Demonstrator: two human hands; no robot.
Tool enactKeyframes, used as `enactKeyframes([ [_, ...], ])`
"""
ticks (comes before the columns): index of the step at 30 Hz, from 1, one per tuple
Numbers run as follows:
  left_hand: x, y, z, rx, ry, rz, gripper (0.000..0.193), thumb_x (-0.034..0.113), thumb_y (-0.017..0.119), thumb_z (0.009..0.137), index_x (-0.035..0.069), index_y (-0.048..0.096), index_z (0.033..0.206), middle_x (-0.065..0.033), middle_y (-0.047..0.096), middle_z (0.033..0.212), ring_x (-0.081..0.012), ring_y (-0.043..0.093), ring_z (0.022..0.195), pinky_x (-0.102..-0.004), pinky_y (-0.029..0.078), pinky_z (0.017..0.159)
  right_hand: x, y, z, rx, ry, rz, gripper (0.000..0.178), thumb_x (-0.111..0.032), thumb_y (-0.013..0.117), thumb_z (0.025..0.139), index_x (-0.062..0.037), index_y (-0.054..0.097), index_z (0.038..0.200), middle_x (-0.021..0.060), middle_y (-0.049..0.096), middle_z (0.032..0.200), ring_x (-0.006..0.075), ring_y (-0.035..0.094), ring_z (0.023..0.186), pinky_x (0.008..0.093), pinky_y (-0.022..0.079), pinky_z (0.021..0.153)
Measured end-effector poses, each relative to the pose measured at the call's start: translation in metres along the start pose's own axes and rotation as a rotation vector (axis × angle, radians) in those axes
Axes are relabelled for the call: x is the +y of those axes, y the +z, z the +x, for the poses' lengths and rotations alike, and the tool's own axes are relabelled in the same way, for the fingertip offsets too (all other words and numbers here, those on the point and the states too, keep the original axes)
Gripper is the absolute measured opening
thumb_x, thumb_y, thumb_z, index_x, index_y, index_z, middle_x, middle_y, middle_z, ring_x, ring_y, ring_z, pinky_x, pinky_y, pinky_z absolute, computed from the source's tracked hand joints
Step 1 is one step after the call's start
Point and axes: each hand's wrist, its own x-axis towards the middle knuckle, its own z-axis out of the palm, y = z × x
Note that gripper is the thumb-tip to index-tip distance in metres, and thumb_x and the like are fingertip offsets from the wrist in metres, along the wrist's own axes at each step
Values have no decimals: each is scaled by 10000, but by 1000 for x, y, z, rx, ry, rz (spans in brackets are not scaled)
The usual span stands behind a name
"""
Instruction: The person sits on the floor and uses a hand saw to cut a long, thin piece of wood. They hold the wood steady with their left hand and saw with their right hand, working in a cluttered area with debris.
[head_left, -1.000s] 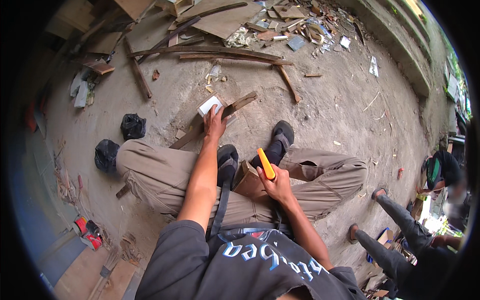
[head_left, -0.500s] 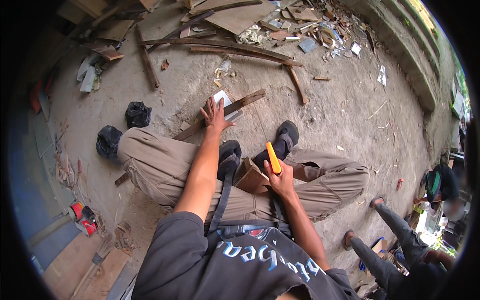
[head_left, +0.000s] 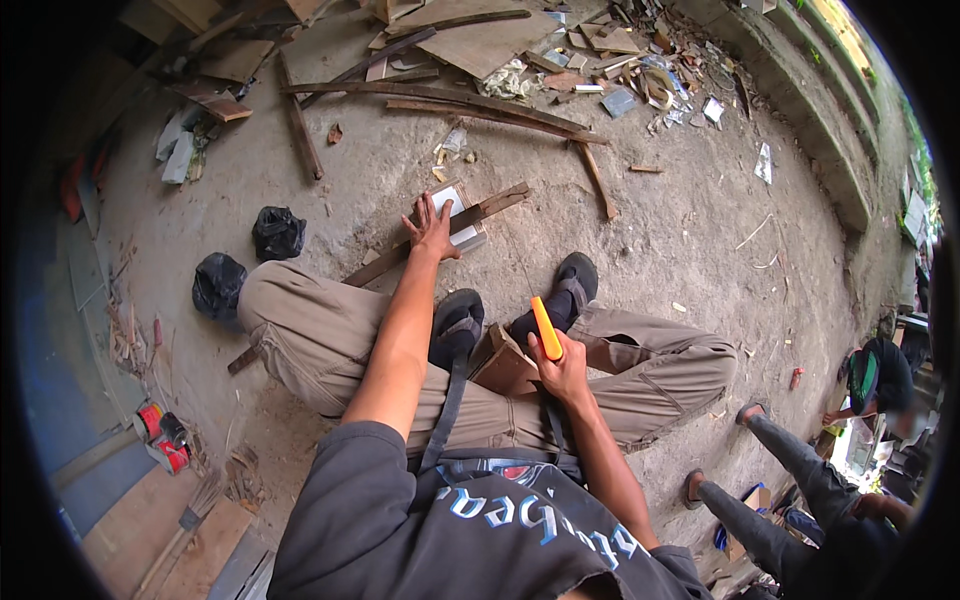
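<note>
My left hand (head_left: 432,232) lies across a dark wooden strip (head_left: 497,201), its fingers spread over the strip and onto a white-faced block (head_left: 464,236) underneath. The strip slants from beside my left knee up to the right, its far end jutting past the block. In my right hand (head_left: 564,368) is the orange handle of a handsaw (head_left: 545,326), fingers wrapped round it, held between my knees. The saw's thin blade points away toward the strip's far end; it is faint, and I cannot tell whether it touches the wood.
Two black plastic bags (head_left: 278,232) sit by my left knee. A wooden block (head_left: 503,362) stands between my legs. Long wood strips (head_left: 470,100) and scrap lie beyond. At left are red-and-black spools (head_left: 160,437). Another person's legs (head_left: 760,455) and a crouching person (head_left: 880,375) are at right.
My right hand has drawn the handsaw slightly toward me. The left hand stays on the strip, its thumb now closer in to the palm.
</note>
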Motion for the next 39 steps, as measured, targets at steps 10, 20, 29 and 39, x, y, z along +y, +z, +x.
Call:
enactKeyframes([
  [10, -39, 37, -18, 347, 113, -592, 521, 209, 864, 716, 97, 664, 1183, -135, 530, 1331, -337, 499, 1260, -442, 421, 1043, 9, 3, 3, 24, 2, -14, 301, -178, 699, 935, 1, 553, 742, 50, 487, 546, 103, 419, 501, 307, 373, 482],
  [20, -9, 19, -20, 400, 184, -397, 476, 234, 796, 801, 100, 644, 1231, -84, 571, 1177, -290, 542, 1163, -449, 423, 990, -4, 0, 3, 54, 10, 53, 339, -187, 717, 908, -1, 515, 709, 142, 452, 546, 213, 375, 457, 354, 369, 470],
  [29, -2, 22, -13, 297, 75, -410, 510, 366, 749, 843, 149, 591, 1276, -89, 554, 1238, -306, 511, 1237, -529, 376, 1043, 4, 2, 3, 108, -27, 61, 335, -190, 715, 912, -1, 520, 715, 136, 453, 540, 215, 367, 451, 358, 366, 467],
  [39, -7, 50, 9, 851, -201, -478, 570, 479, 621, 917, 59, 493, 1282, -205, 455, 1373, -394, 397, 1345, -676, 268, 1080, -25, -7, -10, -4, 18, -9, 329, -174, 698, 931, 11, 519, 727, 100, 423, 555, 122, 344, 515, 323, 338, 478],
])
